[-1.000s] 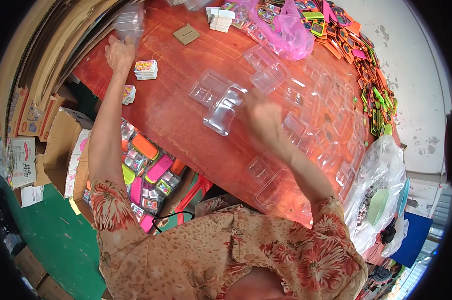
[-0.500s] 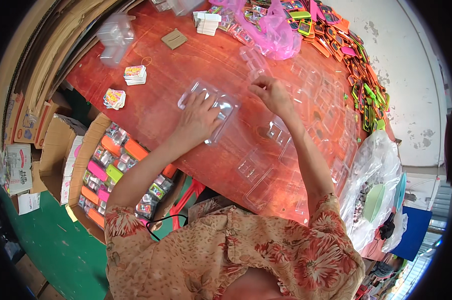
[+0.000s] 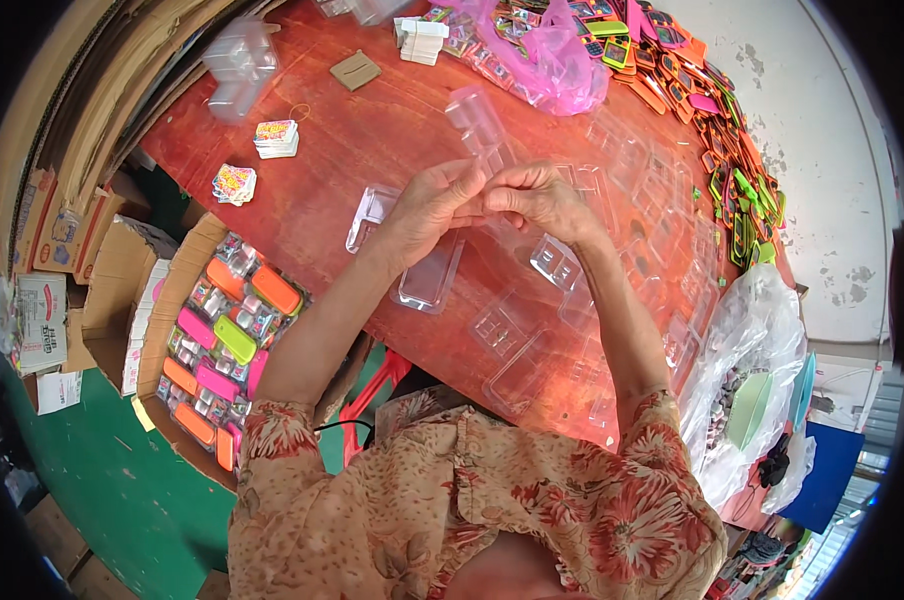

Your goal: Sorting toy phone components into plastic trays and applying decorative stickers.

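- Plastic tray [image 3: 475,118], clear, juts out just beyond the fingertips of both hands.
- I have the left hand [image 3: 430,212] pinching its near end.
- The right hand [image 3: 552,203] grasps it too, thumb toward forefinger, close beside the left fingers.
- A second clear tray [image 3: 429,284] lies nearer the body than the left fingers, on the red table [image 3: 362,130].
- Beyond the right fingers I see a pink bag [image 3: 579,82]; well left of the left ones, a card stack [image 3: 276,139].
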Available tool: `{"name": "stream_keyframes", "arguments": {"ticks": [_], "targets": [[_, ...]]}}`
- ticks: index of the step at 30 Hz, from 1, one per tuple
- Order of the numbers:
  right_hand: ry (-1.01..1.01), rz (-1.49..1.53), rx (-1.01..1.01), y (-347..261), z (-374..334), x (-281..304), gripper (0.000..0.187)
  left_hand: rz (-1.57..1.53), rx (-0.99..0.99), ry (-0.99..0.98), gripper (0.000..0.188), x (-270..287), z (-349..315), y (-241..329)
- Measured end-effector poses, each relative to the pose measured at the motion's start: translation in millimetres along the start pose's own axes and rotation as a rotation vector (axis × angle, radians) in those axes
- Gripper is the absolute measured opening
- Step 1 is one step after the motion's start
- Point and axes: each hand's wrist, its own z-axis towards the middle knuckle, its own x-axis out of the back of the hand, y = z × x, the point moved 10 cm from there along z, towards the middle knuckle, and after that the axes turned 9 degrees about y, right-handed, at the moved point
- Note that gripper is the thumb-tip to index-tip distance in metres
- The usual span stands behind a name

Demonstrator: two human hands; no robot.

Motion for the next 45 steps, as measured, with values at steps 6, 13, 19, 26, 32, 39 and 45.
{"name": "stream_keyframes", "arguments": {"ticks": [6, 13, 19, 26, 32, 39, 45], "targets": [[-0.043, 0.136, -0.028, 10.4, 6.6, -6.6, 0.014, 0.201, -0.162, 0.187, 0.049, 17.0, 0.8, 9.7], [-0.084, 0.12, 0.0, 8.3, 8.3, -12.4, 0.013, 0.235, -0.233, 0.219, 0.053, 28.0, -1.6, 10.8], [-0.094, 0.121, 0.003, -1.0, 4.5, -25.0, 0.014, 0.108, -0.226, 0.172, 0.055, 23.6, -9.6, 16.5], [-0.153, 0.035, 0.0, 5.4, 4.4, -35.4, 0.017, 0.267, -0.34, 0.186, 0.054, 31.8, -11.7, 22.4], [-0.069, 0.135, 0.028, 0.4, 6.5, -31.4, 0.017, 0.443, -0.442, 0.203, 0.047, 31.4, -9.6, 33.2], [0.326, -0.871, 0.66, -78.7, -12.9, -29.7, 0.004, 0.219, -0.265, 0.745, 0.03, 132.1, -18.2, 43.2], [0.515, -1.24, 0.583, -10.4, 13.2, 1.5, 0.01, 0.213, -0.226, 0.734, 0.027, 126.0, -21.0, 52.1]]}}
